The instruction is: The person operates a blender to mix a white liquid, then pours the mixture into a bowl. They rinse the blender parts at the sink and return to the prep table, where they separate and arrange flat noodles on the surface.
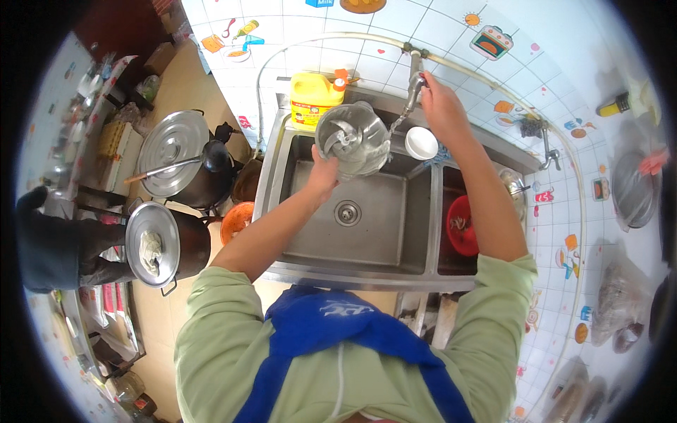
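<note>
My left hand (321,178) grips a clear food-processor bowl (370,150) by its near left side. The bowl is tilted over the large steel sink basin (338,238), and a curved metal blade (344,137) sits inside it. At the wall tap (415,92), my right hand (443,108) has its fingers on the handle. Water (395,124) runs from the spout near the bowl's right rim. Beside the stream, a small white bowl (421,143) rests at the back of the sink, next to a blue mesh scrubber (440,156).
A yellow detergent jug (316,100) stands at the sink's back left corner. The smaller basin holds a red plastic container (461,226). Lidded pots (172,153) with a ladle (211,157) and an orange bowl (236,219) are on my left. Another person (58,248) stands at far left.
</note>
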`<state>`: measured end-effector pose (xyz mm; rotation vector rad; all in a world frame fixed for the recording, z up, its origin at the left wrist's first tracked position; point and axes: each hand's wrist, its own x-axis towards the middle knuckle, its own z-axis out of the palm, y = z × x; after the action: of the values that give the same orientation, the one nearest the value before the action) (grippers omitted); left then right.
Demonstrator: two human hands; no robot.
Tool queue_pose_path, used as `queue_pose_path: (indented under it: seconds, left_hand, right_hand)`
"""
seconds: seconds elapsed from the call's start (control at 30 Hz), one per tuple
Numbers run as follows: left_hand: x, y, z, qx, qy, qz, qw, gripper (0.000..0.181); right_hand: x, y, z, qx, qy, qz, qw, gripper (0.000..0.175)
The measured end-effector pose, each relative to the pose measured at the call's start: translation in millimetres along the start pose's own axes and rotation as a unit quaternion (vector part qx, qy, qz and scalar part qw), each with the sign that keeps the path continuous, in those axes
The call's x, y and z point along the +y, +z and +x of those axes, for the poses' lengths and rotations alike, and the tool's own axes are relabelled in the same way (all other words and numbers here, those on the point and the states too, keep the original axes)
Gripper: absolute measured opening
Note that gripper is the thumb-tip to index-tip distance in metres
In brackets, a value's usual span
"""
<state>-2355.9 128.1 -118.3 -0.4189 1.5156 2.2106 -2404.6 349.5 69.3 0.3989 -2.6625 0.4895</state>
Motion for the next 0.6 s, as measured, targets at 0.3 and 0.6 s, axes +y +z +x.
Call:
queue_pose_path:
  seconds: [0.3,0.6]
  left_hand:
    - [-19.1,31.2,32.8,0.118,0.122,-0.003,0.986,0.078]
    - [-22.4,54.5,58.0,0.062,0.102,-0.064,0.991,0.079]
  right_hand:
    - [0.0,0.0,0.5,0.011,-0.026,0.005,1.0,0.038]
    - [2.5,2.1,1.2,0.001,-0.006,-0.003,1.0,0.038]
